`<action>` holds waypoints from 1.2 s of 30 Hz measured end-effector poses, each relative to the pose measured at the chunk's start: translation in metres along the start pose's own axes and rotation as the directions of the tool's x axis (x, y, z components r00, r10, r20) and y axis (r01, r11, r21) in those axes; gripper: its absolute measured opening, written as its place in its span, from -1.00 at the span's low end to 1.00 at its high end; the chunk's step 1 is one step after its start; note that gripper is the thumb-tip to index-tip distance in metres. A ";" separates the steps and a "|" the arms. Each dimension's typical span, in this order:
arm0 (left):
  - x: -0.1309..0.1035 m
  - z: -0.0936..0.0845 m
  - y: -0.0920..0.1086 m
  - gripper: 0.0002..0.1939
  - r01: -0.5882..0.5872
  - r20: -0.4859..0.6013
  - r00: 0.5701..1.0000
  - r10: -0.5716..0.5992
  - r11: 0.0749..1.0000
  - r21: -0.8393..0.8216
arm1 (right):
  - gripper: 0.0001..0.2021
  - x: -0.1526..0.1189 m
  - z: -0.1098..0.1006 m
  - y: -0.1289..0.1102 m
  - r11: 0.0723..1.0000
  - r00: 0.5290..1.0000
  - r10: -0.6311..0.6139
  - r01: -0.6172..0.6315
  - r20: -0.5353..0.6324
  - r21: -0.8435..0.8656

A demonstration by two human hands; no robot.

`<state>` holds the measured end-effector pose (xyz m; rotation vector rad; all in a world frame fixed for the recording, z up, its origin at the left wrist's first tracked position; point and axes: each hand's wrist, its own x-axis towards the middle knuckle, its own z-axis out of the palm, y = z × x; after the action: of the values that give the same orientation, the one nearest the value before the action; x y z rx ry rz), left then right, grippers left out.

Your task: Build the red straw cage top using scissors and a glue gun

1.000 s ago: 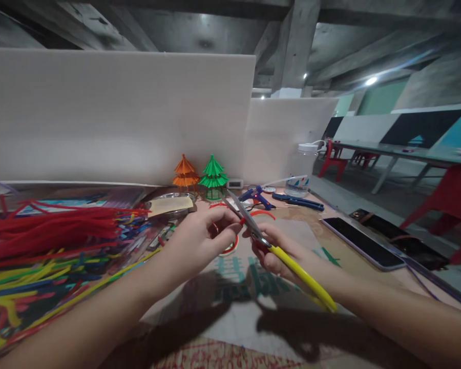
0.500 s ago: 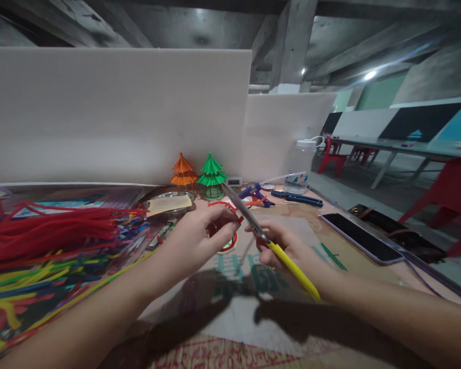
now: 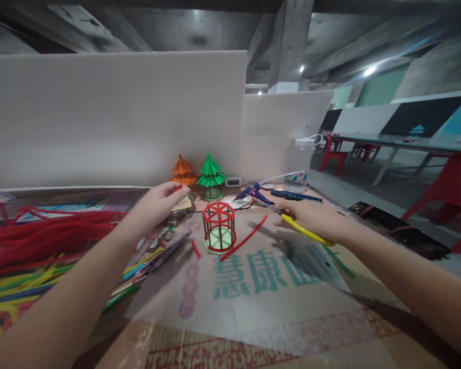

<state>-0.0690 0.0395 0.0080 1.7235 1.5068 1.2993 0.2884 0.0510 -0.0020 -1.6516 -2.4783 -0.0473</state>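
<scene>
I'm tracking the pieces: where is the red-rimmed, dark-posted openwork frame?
In the head view, the frame stands centrally, a short red strip to its left, a longer red strip to its right.

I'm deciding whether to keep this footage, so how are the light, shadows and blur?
Head view: the ceiling light glares at upper right; head view: a soft shadow falls on the clear sheet beside the right hand; head view: the yellow-handled scissors and the piled red strips look smeared, while the red frame is fairly crisp.
</scene>
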 end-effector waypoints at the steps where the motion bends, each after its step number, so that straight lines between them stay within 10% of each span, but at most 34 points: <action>1: 0.004 0.000 -0.008 -0.70 0.033 0.079 0.996 -0.037 0.998 0.051 | -0.61 0.003 0.009 0.004 0.999 0.999 0.001 0.000 0.039 -0.032; 9: 0.003 0.019 -0.036 -0.67 0.074 0.464 0.871 -0.160 0.977 0.199 | -0.64 0.015 0.039 0.027 0.994 0.973 -0.048 0.068 0.227 -0.084; 13: -0.004 0.031 -0.041 -0.81 0.043 0.535 0.842 -0.072 0.997 0.065 | -0.62 0.024 0.030 0.031 1.000 0.994 -0.025 0.024 0.110 0.012; 20: -0.011 0.059 -0.074 -0.61 0.016 0.360 0.933 -0.007 1.000 -0.022 | -0.35 0.095 0.047 0.034 0.988 0.997 0.049 -0.039 -0.062 0.152; 25: -0.020 0.069 -0.092 -0.54 -0.062 0.211 0.975 0.067 0.998 -0.029 | -0.52 0.131 0.074 0.035 0.947 0.993 0.100 -0.077 -0.058 0.311; 36: -0.035 0.063 -0.084 -0.75 -0.346 0.056 0.938 0.341 0.922 0.172 | -0.75 0.105 0.070 0.019 0.862 0.947 0.293 -0.202 -0.132 0.465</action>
<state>-0.0498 0.0416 -0.1004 2.1910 1.3844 1.3338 0.2581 0.1620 -0.0565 -1.6465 -1.9222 0.3479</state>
